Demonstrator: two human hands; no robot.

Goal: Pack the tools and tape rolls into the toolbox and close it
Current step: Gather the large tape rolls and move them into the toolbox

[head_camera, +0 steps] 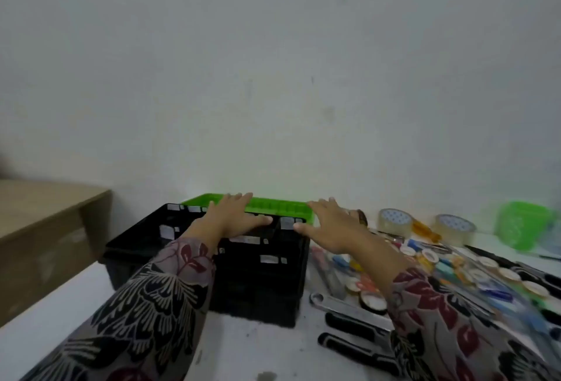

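A black plastic toolbox (261, 277) stands on the white table with a green tray (282, 206) at its far top edge. My left hand (233, 218) lies with straight fingers on the green tray and the box top. Just right of the box's top corner, my right hand (334, 226) hovers with spread fingers and holds nothing. Several small tape rolls (431, 256) and two large clear tape rolls (394, 221) lie to the right. An adjustable wrench (346, 308) and black-handled tools (355, 347) lie in front of them.
A cardboard box (45, 238) stands at the left beyond the table edge. A green basket (522, 226) sits at the far right by the wall. Patterned sleeves cover both forearms. The picture is blurred.
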